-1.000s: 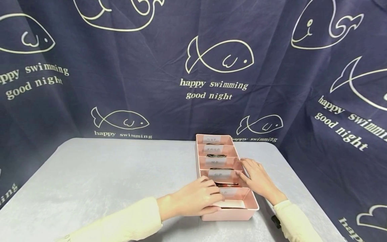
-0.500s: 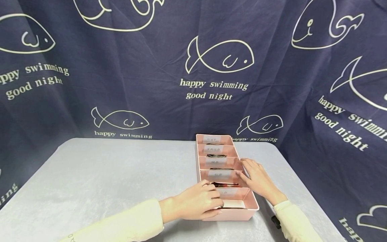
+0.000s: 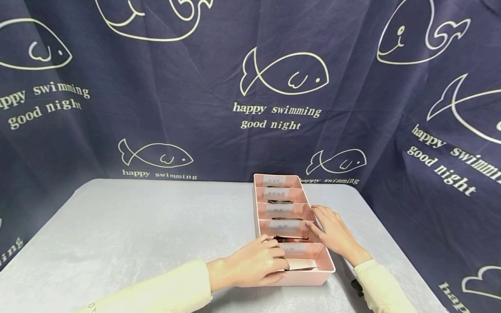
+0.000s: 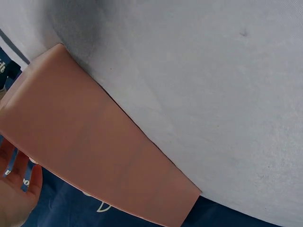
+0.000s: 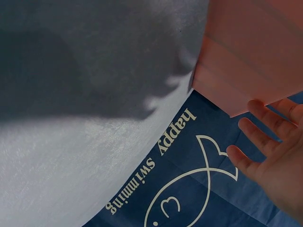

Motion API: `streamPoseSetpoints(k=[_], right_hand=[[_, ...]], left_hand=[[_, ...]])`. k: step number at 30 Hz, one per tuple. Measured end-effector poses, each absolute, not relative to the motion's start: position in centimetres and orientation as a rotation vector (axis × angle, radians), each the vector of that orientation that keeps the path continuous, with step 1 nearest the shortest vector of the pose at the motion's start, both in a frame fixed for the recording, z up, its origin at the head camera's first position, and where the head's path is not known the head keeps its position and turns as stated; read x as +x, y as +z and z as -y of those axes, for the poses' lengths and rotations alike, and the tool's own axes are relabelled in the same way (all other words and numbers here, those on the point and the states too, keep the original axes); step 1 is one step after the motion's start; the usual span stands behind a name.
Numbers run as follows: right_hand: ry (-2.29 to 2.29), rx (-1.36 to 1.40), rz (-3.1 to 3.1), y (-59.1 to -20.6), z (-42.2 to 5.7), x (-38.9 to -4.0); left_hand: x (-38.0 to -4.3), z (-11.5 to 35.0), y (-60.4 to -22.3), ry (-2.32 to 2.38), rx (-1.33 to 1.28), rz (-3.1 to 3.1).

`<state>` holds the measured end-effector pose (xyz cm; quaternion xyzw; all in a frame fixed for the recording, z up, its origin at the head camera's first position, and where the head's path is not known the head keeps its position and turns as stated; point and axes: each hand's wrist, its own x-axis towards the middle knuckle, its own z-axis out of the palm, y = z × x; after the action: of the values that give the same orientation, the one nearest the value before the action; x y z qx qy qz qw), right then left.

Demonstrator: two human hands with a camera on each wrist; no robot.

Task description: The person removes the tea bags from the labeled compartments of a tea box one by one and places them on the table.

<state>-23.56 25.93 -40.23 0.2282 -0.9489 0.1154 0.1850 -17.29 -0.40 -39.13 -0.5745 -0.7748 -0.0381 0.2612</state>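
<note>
A long pink box divided into labelled compartments stands on the table. Over its near left corner is my left hand, fingers curled into the nearest compartment and thumb by the front rim. It pinches a flat tea sachet, pale with a dark edge; the fingertips are hidden. In the left wrist view, the box's side wall hides the ends of that hand's fingers. My right hand rests on the right rim, fingers extended; the right wrist view shows them spread beside the wall.
Dark sachets stand in the second compartment, and more dark edges show in those behind. White paper labels are on the compartment walls. The grey table reaches back to a navy curtain with fish prints.
My left hand has shifted slightly down, its fingers drawn closer together, uncovering more of the dark sachets behind. The pale sachet's edge now tilts a little. The right hand stays put.
</note>
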Motion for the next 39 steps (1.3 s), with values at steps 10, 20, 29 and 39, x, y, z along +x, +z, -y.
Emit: streamPoseSetpoints(k=[10,20,29,39], right_hand=[[0.329,0.643,2.668,-40.3,-26.0,-23.6],[0.332,0.642,2.667,-40.3,-26.0,-23.7],[0.353,0.635,2.668,-40.3,-25.9,-23.6],[0.357,0.625,2.687,-40.2,-25.9,-23.5]], left_hand=[[-17.2,0.5,-39.1,-0.183,-1.498,2.073],[-17.4,0.2,-39.4,-0.254,-1.379,2.088],[-17.8,-0.1,-38.9,-0.367,-1.296,2.142],[-18.0,0.4,-37.2,-0.456,-1.230,2.161]])
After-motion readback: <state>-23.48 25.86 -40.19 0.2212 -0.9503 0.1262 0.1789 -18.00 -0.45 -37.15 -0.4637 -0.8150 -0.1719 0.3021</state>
